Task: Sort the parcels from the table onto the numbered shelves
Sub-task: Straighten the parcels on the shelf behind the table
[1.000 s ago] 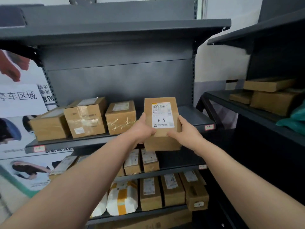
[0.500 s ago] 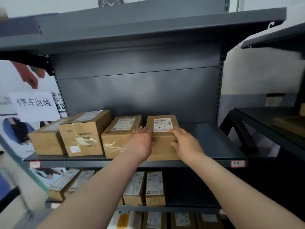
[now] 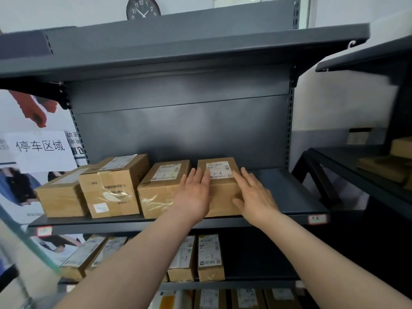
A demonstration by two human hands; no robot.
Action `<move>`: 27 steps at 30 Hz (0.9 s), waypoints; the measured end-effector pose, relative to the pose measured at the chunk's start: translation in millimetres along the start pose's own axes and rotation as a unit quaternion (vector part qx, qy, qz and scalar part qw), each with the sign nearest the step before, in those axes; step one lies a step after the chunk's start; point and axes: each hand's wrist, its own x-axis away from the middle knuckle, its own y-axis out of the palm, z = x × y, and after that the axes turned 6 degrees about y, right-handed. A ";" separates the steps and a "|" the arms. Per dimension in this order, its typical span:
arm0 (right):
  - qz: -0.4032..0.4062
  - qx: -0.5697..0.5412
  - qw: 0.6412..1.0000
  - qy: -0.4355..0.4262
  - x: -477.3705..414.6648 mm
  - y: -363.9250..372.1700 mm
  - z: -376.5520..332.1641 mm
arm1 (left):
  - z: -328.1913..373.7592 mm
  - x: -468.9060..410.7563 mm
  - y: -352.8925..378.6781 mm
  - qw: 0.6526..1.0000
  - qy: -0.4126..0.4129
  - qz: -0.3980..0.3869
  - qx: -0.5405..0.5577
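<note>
Single head-worn view (wide-angle) faces the grey shelf unit (image 3: 178, 134) closely, at arm's reach.

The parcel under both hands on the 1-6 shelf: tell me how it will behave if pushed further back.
The parcel is a squat cardboard box lying flat, so it will probably slide rather than tip. Its square, undented sides suggest it stays stiff. The smooth metal shelf should offer little drag.

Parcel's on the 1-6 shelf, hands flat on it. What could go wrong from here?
1. The parcel sits at the front edge of the shelf, so it could tip off if nudged.
2. The left hand lies over the neighbouring box and may drag it when withdrawn.
</note>
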 end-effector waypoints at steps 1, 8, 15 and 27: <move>0.008 0.012 1.000 0.007 6.0 -1.3 2.9 | 2.0 3.3 -1.2 0.999 0.027 0.018 -0.003; 0.036 0.153 0.984 0.088 79.9 -9.3 12.6 | 23.1 29.6 -10.2 0.981 0.195 0.004 -0.001; 0.008 0.187 0.956 0.228 193.8 -14.9 -13.2 | 48.9 81.0 -8.9 0.932 0.359 -0.043 0.032; -0.056 0.190 0.840 0.505 469.2 -26.9 -65.7 | 165.0 240.0 -14.0 0.798 0.569 -0.180 0.086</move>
